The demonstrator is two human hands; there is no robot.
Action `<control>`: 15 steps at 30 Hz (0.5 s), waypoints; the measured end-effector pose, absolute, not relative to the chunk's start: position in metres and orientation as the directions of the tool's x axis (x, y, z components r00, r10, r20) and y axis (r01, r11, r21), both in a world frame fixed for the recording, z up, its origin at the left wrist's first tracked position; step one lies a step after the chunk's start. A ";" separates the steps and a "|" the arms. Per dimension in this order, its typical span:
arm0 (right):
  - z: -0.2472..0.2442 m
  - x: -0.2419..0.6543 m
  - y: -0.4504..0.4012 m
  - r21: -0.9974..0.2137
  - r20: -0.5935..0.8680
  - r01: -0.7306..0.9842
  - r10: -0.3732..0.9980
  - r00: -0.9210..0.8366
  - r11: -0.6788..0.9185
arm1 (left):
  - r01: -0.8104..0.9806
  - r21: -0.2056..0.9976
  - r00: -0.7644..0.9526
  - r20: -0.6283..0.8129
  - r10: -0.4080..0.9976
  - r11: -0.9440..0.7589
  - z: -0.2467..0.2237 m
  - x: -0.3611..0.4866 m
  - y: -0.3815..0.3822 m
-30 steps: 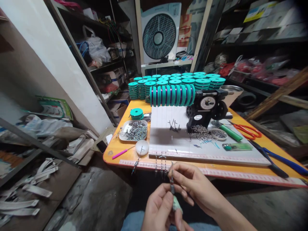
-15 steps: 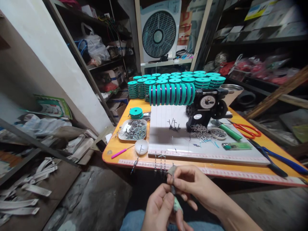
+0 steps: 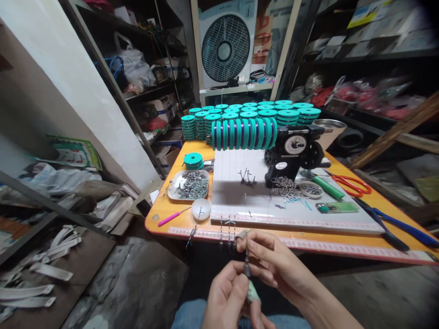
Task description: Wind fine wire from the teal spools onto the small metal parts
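Below the table's front edge, my left hand [image 3: 226,294] is closed, thumb and finger pinching a small dark fishing-tackle piece [image 3: 247,269]. A pale green patch [image 3: 253,292] shows by those fingers; whether they hold it or wear it is unclear. Just above, my right hand [image 3: 274,256] pinches the thin upper end of the same piece. A grey-brown scrap [image 3: 242,235] sits at its fingertips. Close by, short dark tackle rigs [image 3: 228,230] hang over the edge, and another rig [image 3: 192,235] hangs further left, beside a white round lid [image 3: 201,209].
A black winding machine [image 3: 291,146] carries a row of teal spools [image 3: 244,134], with stacked spools [image 3: 250,109] behind. Around the white board [image 3: 236,201] lie a tray of metal parts [image 3: 189,185], a pink-handled hook tool [image 3: 169,218], orange scissors [image 3: 353,185] and blue-handled pliers [image 3: 406,228].
My right fingertips have shifted slightly up and left along the piece, and the lower fingers have curled in. The grey-brown scrap has tilted. My left hand stays almost still.
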State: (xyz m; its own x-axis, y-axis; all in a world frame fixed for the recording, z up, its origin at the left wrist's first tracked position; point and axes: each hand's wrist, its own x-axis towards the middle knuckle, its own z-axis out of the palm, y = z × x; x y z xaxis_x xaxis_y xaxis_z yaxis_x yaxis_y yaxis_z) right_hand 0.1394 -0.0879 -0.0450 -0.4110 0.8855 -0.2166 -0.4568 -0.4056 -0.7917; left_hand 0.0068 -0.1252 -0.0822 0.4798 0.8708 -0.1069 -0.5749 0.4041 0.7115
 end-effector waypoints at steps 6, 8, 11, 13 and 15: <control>-0.045 0.131 -0.085 -0.723 -0.237 -0.540 0.889 -0.391 -0.430 | -0.590 0.707 0.505 -0.054 0.861 0.391 -0.083 0.006 -0.126; -0.046 0.131 -0.086 -0.723 -0.251 -0.534 0.887 -0.388 -0.438 | -0.586 0.709 0.507 -0.058 0.860 0.393 -0.086 0.006 -0.126; -0.046 0.133 -0.088 -0.744 -0.251 -0.486 0.867 -0.431 -0.458 | -0.625 0.689 0.470 -0.043 0.882 0.367 -0.089 0.008 -0.125; -0.047 0.135 -0.089 -0.754 -0.244 -0.475 0.865 -0.438 -0.454 | -0.641 0.679 0.456 -0.039 0.889 0.358 -0.091 0.009 -0.125; -0.048 0.134 -0.090 -0.746 -0.239 -0.501 0.879 -0.414 -0.439 | -0.642 0.679 0.455 -0.037 0.890 0.356 -0.093 0.010 -0.125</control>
